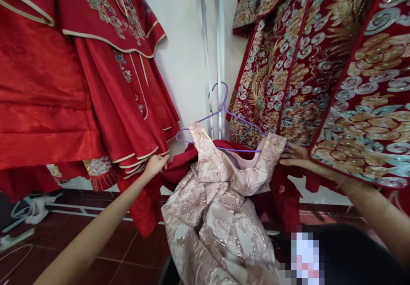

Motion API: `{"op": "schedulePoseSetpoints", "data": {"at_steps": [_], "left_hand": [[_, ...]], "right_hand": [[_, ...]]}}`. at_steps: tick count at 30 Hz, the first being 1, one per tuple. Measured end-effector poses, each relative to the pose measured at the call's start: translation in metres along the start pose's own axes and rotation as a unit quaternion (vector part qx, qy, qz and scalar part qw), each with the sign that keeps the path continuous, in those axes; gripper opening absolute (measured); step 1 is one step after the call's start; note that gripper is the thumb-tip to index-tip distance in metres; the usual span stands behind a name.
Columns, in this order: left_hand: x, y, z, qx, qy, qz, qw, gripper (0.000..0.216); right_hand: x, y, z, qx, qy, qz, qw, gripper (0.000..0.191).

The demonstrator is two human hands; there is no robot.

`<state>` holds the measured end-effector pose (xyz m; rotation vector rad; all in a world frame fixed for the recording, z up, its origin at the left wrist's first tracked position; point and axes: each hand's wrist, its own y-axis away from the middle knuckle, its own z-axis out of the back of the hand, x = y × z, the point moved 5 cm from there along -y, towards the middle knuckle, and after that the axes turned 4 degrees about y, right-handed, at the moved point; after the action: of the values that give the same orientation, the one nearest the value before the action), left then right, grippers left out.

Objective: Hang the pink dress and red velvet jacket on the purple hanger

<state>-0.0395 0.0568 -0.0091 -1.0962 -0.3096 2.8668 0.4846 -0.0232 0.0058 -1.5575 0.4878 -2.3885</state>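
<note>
Red garments (109, 78) flank the purple hanger (223, 106); brocade dress (221, 210) on it seems soft, best held by straps (275, 145). Left hand (156, 164) half-curled, right hand (294, 154) straighter by one; grips unclear.

Light glinted off the dress (221, 221) at 6 o'clock as shadow dimmed the floor (141, 251) at 7; pixelation (306, 257) masked 5.
</note>
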Motion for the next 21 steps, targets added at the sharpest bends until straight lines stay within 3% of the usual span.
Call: {"op": "schedulePoseSetpoints", "data": {"at_steps": [2,4,5,7,9,11,13,16,21], "left_hand": [[0.007,0.000,-0.001,0.087,0.003,0.036,0.996,0.056],[-0.001,-0.006,0.004,0.103,-0.027,0.039,0.994,0.054],[-0.012,-0.012,0.008,0.071,-0.043,0.011,0.996,0.052],[-0.046,-0.022,0.021,-0.060,-0.038,-0.079,0.994,0.053],[-0.089,-0.024,0.025,-0.169,-0.041,-0.210,0.962,0.048],[-0.125,-0.021,0.015,-0.186,-0.053,-0.302,0.934,0.048],[-0.148,-0.019,0.001,-0.143,-0.074,-0.327,0.931,0.047],[-0.159,-0.017,-0.009,-0.115,-0.098,-0.303,0.941,0.047],[-0.148,-0.013,0.009,-0.149,-0.143,-0.312,0.927,0.048]], "right_hand": [[0.003,-0.003,0.010,-0.018,-0.042,-0.004,0.999,0.058],[0.010,-0.008,0.017,-0.083,-0.048,0.030,0.995,0.058],[0.014,-0.010,0.018,-0.111,-0.034,0.059,0.991,0.056],[0.023,-0.015,0.014,-0.142,0.018,0.111,0.983,0.046],[0.029,-0.019,0.005,-0.155,0.088,0.143,0.974,0.039],[0.033,-0.023,0.000,-0.181,0.172,0.157,0.956,0.034],[0.036,-0.024,-0.002,-0.217,0.235,0.177,0.931,0.029],[0.045,-0.023,0.000,-0.254,0.255,0.222,0.906,0.025],[0.062,-0.019,0.006,-0.271,0.325,0.264,0.867,0.024]]}}
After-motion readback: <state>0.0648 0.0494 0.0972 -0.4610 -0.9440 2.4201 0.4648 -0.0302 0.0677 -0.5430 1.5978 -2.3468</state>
